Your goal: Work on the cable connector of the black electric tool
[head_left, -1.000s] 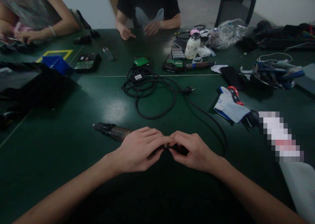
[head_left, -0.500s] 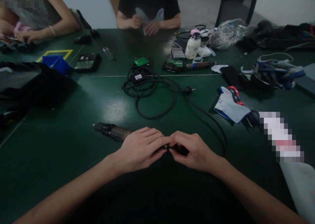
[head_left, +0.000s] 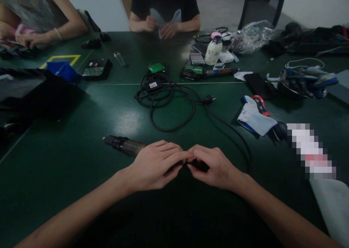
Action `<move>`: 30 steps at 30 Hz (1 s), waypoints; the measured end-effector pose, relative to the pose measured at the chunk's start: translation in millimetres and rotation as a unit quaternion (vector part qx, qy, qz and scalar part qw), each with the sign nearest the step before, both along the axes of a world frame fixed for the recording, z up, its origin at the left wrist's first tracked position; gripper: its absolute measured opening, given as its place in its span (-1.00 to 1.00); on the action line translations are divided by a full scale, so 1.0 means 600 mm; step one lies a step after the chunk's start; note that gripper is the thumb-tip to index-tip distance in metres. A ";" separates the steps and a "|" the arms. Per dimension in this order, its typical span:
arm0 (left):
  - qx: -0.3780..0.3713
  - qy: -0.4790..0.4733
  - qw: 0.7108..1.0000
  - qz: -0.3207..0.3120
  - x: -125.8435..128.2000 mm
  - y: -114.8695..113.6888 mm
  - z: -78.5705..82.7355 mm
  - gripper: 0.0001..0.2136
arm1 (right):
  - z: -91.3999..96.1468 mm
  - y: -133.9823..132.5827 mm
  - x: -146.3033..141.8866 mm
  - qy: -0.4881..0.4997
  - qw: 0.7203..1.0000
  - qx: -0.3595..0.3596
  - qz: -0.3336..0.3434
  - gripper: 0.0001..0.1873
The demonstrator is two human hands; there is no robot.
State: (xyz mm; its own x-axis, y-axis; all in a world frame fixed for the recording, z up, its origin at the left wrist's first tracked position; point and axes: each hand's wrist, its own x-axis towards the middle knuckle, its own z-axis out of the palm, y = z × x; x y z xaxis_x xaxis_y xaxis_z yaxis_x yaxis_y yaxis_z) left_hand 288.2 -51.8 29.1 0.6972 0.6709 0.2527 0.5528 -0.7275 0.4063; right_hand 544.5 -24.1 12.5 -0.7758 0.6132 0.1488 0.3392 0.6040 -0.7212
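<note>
A dark electric screwdriver (head_left: 130, 146) lies across the near part of the table, its tip pointing left. My left hand (head_left: 156, 166) is wrapped over its rear half, with the fingers closed round the body. At its tail end my right hand (head_left: 218, 168) pinches a black cable connector (head_left: 201, 165), mostly hidden by the fingers. The two hands touch at the fingertips, and a small brassy detail shows between them. From the right hand's side a black cable (head_left: 241, 137) runs up the table to a loose coil. Whether the connector is seated in the screwdriver I cannot tell.
Beyond the hands lie a power plug (head_left: 209, 99) and an adapter (head_left: 152, 84). Hard drives (head_left: 157, 68), another screwdriver (head_left: 222, 72) and a bottle (head_left: 213, 51) stand farther back. A glove (head_left: 255, 117) lies right, black trays (head_left: 24, 92) left. Two people sit across.
</note>
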 end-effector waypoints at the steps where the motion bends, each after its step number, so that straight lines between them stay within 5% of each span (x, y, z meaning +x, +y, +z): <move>1: 0.001 0.000 1.000 0.001 0.000 0.000 0.000 -0.65 | 0.000 0.000 0.000 -0.002 1.000 0.001 0.001 -0.87; 14: 0.057 0.020 0.998 0.033 0.007 -0.003 -0.015 -0.70 | -0.001 0.000 -0.001 0.004 1.000 0.009 -0.004 -0.90; 21: -0.012 0.012 1.000 0.005 0.003 -0.003 0.002 -0.60 | -0.001 0.000 0.000 0.000 1.000 -0.002 0.000 -0.89; 30: -0.006 0.005 1.000 0.006 0.003 -0.003 0.001 -0.61 | 0.001 0.000 0.000 0.001 1.000 -0.001 0.000 -0.90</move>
